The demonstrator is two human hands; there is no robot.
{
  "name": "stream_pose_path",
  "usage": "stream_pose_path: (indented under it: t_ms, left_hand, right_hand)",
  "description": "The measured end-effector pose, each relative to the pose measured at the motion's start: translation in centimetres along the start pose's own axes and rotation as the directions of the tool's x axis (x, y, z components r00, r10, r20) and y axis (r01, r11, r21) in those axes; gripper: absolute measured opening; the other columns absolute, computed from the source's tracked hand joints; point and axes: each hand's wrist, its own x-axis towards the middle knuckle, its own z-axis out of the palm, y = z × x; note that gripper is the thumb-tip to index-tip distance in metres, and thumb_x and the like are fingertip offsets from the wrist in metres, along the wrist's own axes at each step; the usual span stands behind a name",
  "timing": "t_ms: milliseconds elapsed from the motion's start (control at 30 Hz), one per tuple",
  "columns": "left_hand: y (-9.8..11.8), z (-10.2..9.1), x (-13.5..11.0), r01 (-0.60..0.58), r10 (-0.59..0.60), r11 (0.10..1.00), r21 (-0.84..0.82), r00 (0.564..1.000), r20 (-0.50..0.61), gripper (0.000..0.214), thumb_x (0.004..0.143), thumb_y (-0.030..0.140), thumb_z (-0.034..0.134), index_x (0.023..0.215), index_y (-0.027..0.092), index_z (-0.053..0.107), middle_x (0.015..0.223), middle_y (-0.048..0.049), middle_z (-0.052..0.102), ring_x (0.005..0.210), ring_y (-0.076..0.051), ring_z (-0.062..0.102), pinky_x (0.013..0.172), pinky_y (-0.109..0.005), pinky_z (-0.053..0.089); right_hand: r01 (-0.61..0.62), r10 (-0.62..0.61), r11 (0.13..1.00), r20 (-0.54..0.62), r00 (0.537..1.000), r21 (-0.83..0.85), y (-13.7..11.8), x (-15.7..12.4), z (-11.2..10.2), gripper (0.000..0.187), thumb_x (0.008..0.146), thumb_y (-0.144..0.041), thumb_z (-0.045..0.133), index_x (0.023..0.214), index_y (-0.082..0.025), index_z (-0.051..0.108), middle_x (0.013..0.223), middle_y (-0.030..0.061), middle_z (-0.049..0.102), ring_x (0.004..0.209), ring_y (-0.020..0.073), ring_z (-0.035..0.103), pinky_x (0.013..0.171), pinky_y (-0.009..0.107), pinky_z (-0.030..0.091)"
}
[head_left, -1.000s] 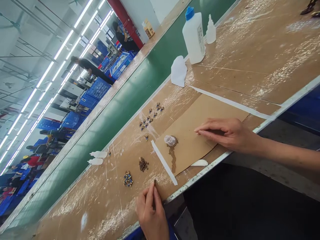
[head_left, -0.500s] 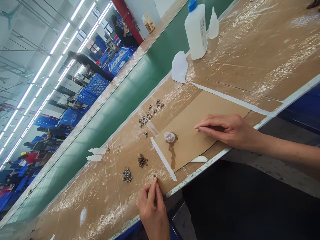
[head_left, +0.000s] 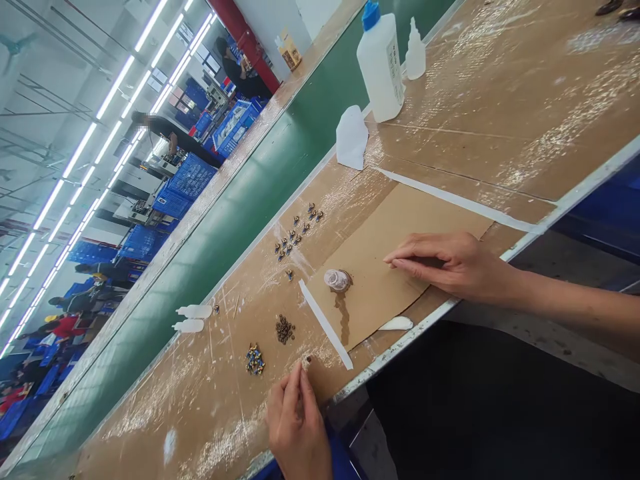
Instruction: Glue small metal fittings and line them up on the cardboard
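Observation:
My left hand (head_left: 296, 425) rests on the bench near its front edge, fingers pressed together in a pinch; a tiny dark part (head_left: 309, 359) lies just beyond the fingertips. My right hand (head_left: 450, 263) lies on a cardboard sheet (head_left: 395, 227), fingers held together and extended, holding nothing that I can see. A small clear cap (head_left: 337, 280) stands on the cardboard above a dark stain. A brown pile of small parts (head_left: 285, 329) and a blue-and-gold pile (head_left: 255, 359) lie ahead of my left hand. Several more blue-gold parts (head_left: 297, 231) are spread farther back.
A large white bottle with a blue cap (head_left: 380, 63) and a small dropper bottle (head_left: 415, 52) stand at the back. Two small bottles (head_left: 193, 318) lie on their sides at left. A green conveyor belt (head_left: 240, 207) runs along the bench. People work among blue crates beyond.
My left hand has slid back slightly from the tiny dark part. My right hand stays put on the cardboard. The view has shifted a little.

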Motion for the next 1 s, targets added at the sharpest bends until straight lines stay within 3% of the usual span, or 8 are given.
stream_pose_path:
  t_ms: [67, 167, 300, 433, 567, 700, 1000]
  left_hand:
    - [0.1, 0.0, 2.0, 0.059, -0.059, 0.998, -0.026, 0.998, 0.003, 0.021, 0.083, 0.034, 0.056, 0.094, 0.023, 0.070, 0.090, -0.0027, 0.070, 0.081, -0.015, 0.065, 0.076, -0.027, 0.045]
    - [0.4, 1.2, 6.3, 0.197, -0.191, 0.979, -0.045, 0.974, 0.122, 0.024, 0.082, 0.038, 0.052, 0.088, 0.023, 0.070, 0.093, -0.0039, 0.071, 0.087, -0.018, 0.064, 0.080, -0.031, 0.045]
    - [0.7, 4.5, 12.1, 0.179, -0.170, 0.984, -0.021, 0.960, 0.222, 0.026, 0.080, 0.035, 0.051, 0.090, 0.021, 0.071, 0.091, -0.0051, 0.071, 0.084, -0.019, 0.064, 0.078, -0.032, 0.044]
    - [0.8, 7.2, 15.4, 0.148, -0.149, 0.989, 0.025, 0.954, 0.261, 0.027, 0.079, 0.033, 0.050, 0.091, 0.020, 0.070, 0.089, -0.0071, 0.070, 0.081, -0.020, 0.063, 0.076, -0.032, 0.042]
    - [1.0, 8.3, 16.3, 0.144, -0.164, 0.986, 0.084, 0.938, 0.306, 0.023, 0.077, 0.030, 0.051, 0.078, 0.019, 0.070, 0.078, -0.0087, 0.069, 0.074, -0.023, 0.061, 0.068, -0.033, 0.039]
    - [1.4, 8.0, 16.4, 0.187, -0.205, 0.978, 0.088, 0.927, 0.314, 0.019, 0.075, 0.027, 0.051, 0.076, 0.019, 0.068, 0.078, -0.0082, 0.069, 0.074, -0.022, 0.061, 0.069, -0.033, 0.039]
    - [1.8, 2.6, 15.1, 0.379, -0.316, 0.919, -0.110, 0.874, 0.370, 0.032, 0.066, 0.050, 0.064, 0.082, 0.023, 0.068, 0.081, -0.0011, 0.070, 0.080, -0.020, 0.065, 0.073, -0.031, 0.047]
  right_hand:
    - [0.007, -0.007, 1.000, -0.002, 1.000, -0.003, 0.0, 0.0, 0.0, 0.018, 0.088, -0.028, 0.053, 0.091, -0.018, 0.068, 0.082, 0.0037, 0.067, 0.070, 0.0118, 0.061, 0.063, 0.022, 0.045]
    - [0.019, -0.019, 1.000, -0.003, 1.000, -0.002, 0.2, 0.0, 0.1, 0.020, 0.089, -0.028, 0.051, 0.091, -0.018, 0.068, 0.083, 0.0045, 0.067, 0.072, 0.0125, 0.062, 0.064, 0.023, 0.046]
    - [0.045, -0.045, 0.999, -0.018, 0.999, 0.002, 0.6, 0.0, 0.1, 0.020, 0.089, -0.027, 0.051, 0.092, -0.017, 0.068, 0.083, 0.0049, 0.067, 0.073, 0.0124, 0.062, 0.066, 0.022, 0.046]
    - [0.067, -0.066, 0.998, -0.038, 0.997, 0.018, 0.7, 0.0, 0.1, 0.020, 0.090, -0.025, 0.049, 0.092, -0.017, 0.068, 0.083, 0.0055, 0.067, 0.074, 0.0125, 0.062, 0.066, 0.022, 0.047]
    - [0.085, -0.084, 0.996, -0.053, 0.995, 0.021, 0.6, 0.0, 0.0, 0.020, 0.091, -0.023, 0.049, 0.093, -0.016, 0.067, 0.082, 0.0056, 0.066, 0.075, 0.0120, 0.061, 0.068, 0.022, 0.046]
    - [0.096, -0.095, 0.995, -0.061, 0.994, 0.021, 0.6, 0.0, 0.0, 0.020, 0.092, -0.023, 0.048, 0.092, -0.016, 0.067, 0.080, 0.0057, 0.065, 0.073, 0.0114, 0.060, 0.069, 0.022, 0.045]
    - [0.120, -0.118, 0.992, -0.044, 0.992, 0.029, 0.5, 0.1, -0.1, 0.022, 0.092, -0.022, 0.046, 0.092, -0.014, 0.067, 0.076, 0.0060, 0.063, 0.069, 0.0112, 0.057, 0.065, 0.022, 0.044]
